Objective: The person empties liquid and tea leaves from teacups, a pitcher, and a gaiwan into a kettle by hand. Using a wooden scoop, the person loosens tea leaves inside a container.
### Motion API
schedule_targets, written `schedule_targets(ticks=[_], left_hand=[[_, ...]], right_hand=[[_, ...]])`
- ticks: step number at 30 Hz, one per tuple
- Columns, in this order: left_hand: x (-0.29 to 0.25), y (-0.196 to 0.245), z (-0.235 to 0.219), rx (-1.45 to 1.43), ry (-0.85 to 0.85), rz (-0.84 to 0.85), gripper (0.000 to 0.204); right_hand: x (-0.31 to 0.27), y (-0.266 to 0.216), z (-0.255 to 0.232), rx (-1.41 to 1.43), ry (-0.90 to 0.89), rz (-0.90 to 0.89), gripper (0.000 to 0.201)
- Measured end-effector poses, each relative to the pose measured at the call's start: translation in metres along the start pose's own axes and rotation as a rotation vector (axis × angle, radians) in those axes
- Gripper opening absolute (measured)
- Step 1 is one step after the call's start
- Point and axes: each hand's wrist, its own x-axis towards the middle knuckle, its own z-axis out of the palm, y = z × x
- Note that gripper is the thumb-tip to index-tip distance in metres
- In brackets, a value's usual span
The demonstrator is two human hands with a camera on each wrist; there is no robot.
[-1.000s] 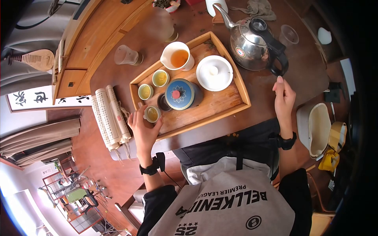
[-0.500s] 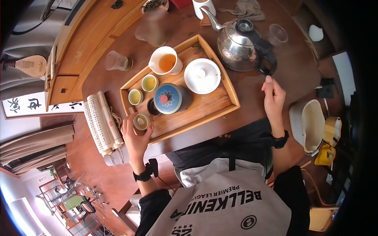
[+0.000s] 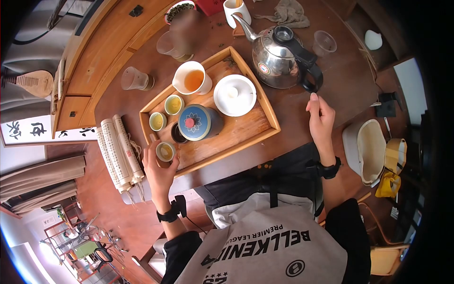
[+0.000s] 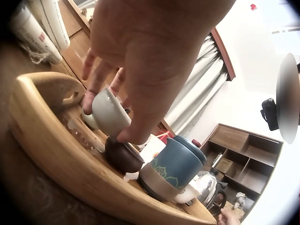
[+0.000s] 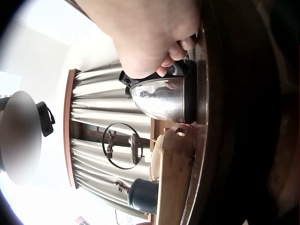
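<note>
My left hand (image 3: 160,171) grips a small pale cup (image 3: 165,152) of yellow tea between thumb and fingers at the tray's near left corner. In the left wrist view the tilted cup (image 4: 110,112) is above the tray, by a dark round cup (image 4: 123,154). Two more filled cups, one of them here (image 3: 174,104), stand beside the blue canister (image 3: 195,122). My right hand (image 3: 322,124), fingers curled and holding nothing visible, is just below the kettle's black handle (image 3: 313,79); in the right wrist view the curled fingers (image 5: 176,52) are close to the kettle (image 5: 161,98).
The wooden tray (image 3: 227,159) also holds a pitcher (image 3: 204,84) of amber tea and a white lidded bowl (image 3: 235,95). Rolled scrolls (image 3: 117,154) lie left of it. Glasses (image 3: 135,78), a grey cloth (image 3: 288,13) and a clear plastic cup (image 3: 324,43) are farther back.
The head view has shifted, so everything on the table appears further left and slightly lower. My left hand still grips the cup; my right hand stays by the kettle handle.
</note>
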Motion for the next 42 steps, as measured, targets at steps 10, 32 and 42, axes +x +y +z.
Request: schedule_targets(ticks=[10,32,42], left_hand=[[-0.004,0.001,0.003,0.021,-0.010,0.025,0.055],[-0.012,0.002,0.000,0.089,0.000,0.052,0.055],[-0.015,0.002,0.002,0.083,-0.012,0.033,0.055]], right_hand=[[-0.001,-0.002,-0.002,-0.010,0.009,0.001,0.039],[0.077,-0.049,-0.010,0.136,-0.314,0.208,0.054],[0.074,-0.037,-0.006,0.319,-0.300,0.290,0.044]])
